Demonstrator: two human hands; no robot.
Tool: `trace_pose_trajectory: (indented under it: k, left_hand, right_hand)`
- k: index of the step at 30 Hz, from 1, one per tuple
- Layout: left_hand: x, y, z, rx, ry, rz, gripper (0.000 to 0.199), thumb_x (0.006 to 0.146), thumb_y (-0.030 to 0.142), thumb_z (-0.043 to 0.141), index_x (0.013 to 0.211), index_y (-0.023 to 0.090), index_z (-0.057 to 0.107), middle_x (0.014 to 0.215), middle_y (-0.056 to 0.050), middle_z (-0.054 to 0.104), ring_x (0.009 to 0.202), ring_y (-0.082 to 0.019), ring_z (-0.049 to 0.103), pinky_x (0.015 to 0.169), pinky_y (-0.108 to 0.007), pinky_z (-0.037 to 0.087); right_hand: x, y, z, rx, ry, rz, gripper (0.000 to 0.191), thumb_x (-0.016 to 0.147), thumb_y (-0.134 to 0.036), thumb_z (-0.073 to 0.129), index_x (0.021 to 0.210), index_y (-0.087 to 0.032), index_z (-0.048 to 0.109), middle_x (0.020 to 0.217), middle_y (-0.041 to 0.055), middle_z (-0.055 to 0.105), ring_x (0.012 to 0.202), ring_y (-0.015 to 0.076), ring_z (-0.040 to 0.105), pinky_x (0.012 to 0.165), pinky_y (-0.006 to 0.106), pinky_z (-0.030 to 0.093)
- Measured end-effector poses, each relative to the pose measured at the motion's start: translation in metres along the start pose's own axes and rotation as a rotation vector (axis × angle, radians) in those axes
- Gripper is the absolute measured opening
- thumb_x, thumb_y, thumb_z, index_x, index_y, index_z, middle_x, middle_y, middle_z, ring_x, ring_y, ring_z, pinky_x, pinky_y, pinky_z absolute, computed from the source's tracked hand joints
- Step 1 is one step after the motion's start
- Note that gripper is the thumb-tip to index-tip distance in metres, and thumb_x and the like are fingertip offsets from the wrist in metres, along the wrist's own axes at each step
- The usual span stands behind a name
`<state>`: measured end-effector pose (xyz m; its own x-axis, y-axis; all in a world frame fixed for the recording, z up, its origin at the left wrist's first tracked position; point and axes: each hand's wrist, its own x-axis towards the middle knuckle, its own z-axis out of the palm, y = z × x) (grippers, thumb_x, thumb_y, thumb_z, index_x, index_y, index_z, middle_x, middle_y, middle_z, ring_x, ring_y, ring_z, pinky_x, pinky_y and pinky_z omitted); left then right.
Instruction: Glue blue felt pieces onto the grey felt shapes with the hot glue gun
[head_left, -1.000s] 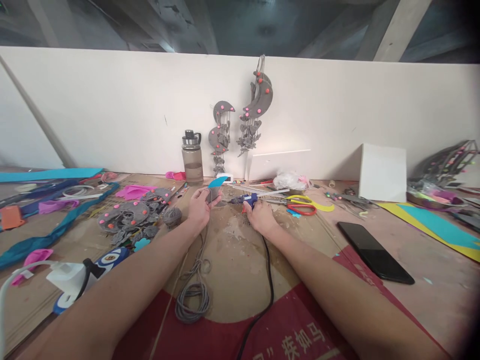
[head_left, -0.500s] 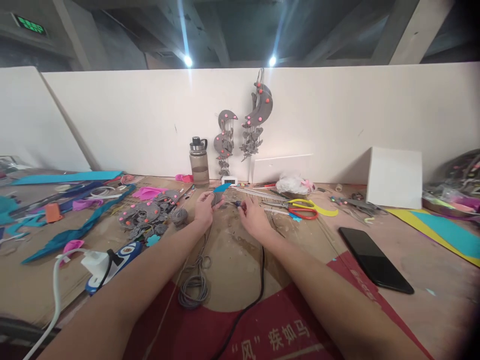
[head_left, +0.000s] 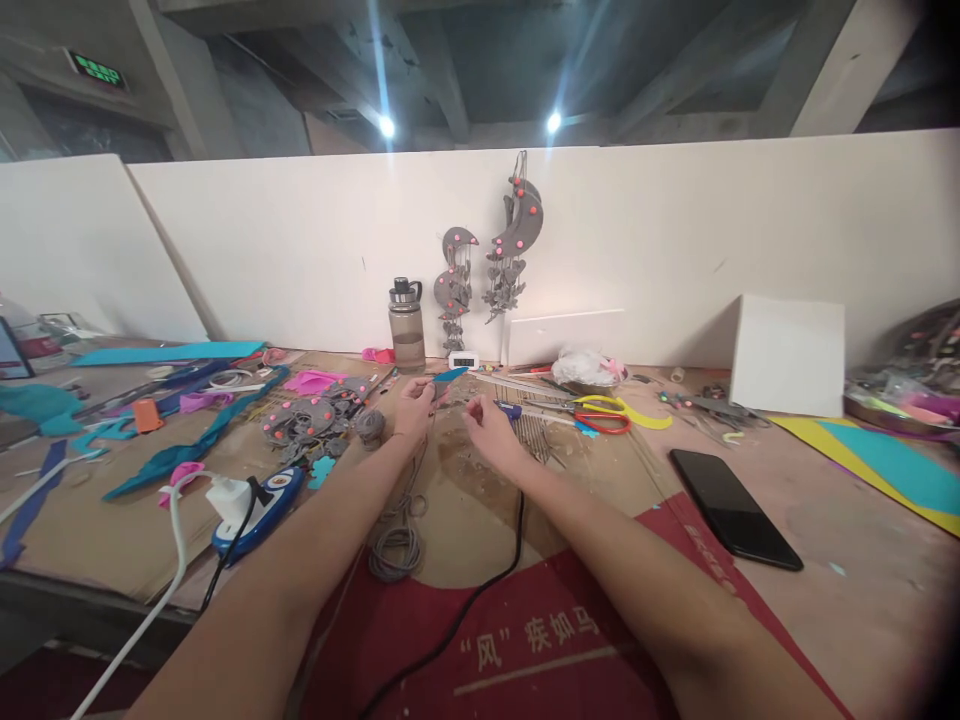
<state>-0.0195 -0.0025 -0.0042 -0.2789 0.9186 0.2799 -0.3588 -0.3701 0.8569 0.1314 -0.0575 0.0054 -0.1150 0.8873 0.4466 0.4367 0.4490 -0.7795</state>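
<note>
My left hand (head_left: 414, 410) is closed, its fingers pinching a small grey piece that is mostly hidden by them. A pointed blue felt piece (head_left: 451, 376) shows just beyond those fingertips; whether they touch it I cannot tell. My right hand (head_left: 487, 430) is close by on the right, with thumb and fingers drawn together; anything between them is too small to make out. Right behind it lies a blue tool (head_left: 510, 410), partly covered, with a black cord (head_left: 487, 585) running toward me. A ball of grey yarn (head_left: 370, 428) sits left of my left wrist, and a loose yarn coil (head_left: 395, 553) lies below.
Yellow-and-red-handled scissors (head_left: 604, 412) lie to the right, near a black phone (head_left: 735, 508). A water bottle (head_left: 406, 325) stands at the back. Grey felt decorations (head_left: 307, 415) and a power strip (head_left: 262, 515) are at left. Grey moon hangings (head_left: 519, 225) hang on the white board.
My right hand has come off the dark-tipped tool, which now lies behind it, and has moved slightly toward my left hand. The view has shifted a little to the left.
</note>
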Motion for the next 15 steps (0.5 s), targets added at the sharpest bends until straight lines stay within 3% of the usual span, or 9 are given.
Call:
trace_pose_trajectory:
  k: [4,8,10,13,15]
  left_hand:
    - [0.005,-0.003,-0.004,-0.040,0.019,-0.019,0.015,0.071,0.026,0.068,0.080,0.019,0.057,0.080,-0.001,0.069,0.073,-0.017,0.069,0.077,-0.036,0.056]
    - [0.008,-0.006,-0.005,-0.096,0.009,-0.019,0.018,0.068,0.028,0.070,0.078,0.019,0.058,0.079,-0.001,0.068,0.072,-0.016,0.068,0.076,-0.036,0.056]
    - [0.008,-0.005,-0.004,-0.109,0.002,-0.004,0.017,0.068,0.026,0.070,0.078,0.019,0.059,0.078,0.000,0.067,0.071,-0.014,0.067,0.076,-0.034,0.055]
    - [0.009,-0.004,-0.002,-0.051,0.024,0.022,0.010,0.071,0.024,0.067,0.077,0.019,0.060,0.074,0.002,0.066,0.065,-0.012,0.063,0.073,-0.030,0.053]
    - [0.010,-0.003,-0.002,0.071,0.038,0.085,0.006,0.071,0.021,0.067,0.076,0.019,0.064,0.069,0.002,0.063,0.062,-0.012,0.060,0.071,-0.027,0.051]
  right_hand:
    - [0.009,-0.006,-0.004,0.009,-0.010,0.025,0.007,0.079,-0.027,0.050,0.081,-0.020,0.051,0.075,-0.0023,0.056,0.071,0.0140,0.051,0.071,0.029,0.041]
    - [0.031,-0.025,-0.017,-0.077,-0.158,0.050,0.017,0.081,-0.034,0.053,0.074,-0.019,0.054,0.068,-0.0033,0.055,0.066,0.0129,0.049,0.067,0.027,0.038]
    - [0.042,-0.037,-0.021,-0.069,-0.204,-0.010,0.023,0.083,-0.039,0.051,0.074,-0.019,0.057,0.070,-0.0024,0.057,0.068,0.0129,0.050,0.067,0.027,0.037]
    - [0.050,-0.048,-0.015,0.107,-0.138,-0.081,0.024,0.086,-0.042,0.047,0.083,-0.020,0.055,0.079,-0.0015,0.061,0.075,0.0130,0.053,0.074,0.027,0.041]
    - [0.048,-0.045,-0.001,0.231,-0.047,-0.031,0.022,0.085,-0.043,0.047,0.085,-0.021,0.049,0.080,-0.0012,0.060,0.075,0.0133,0.055,0.076,0.028,0.044]
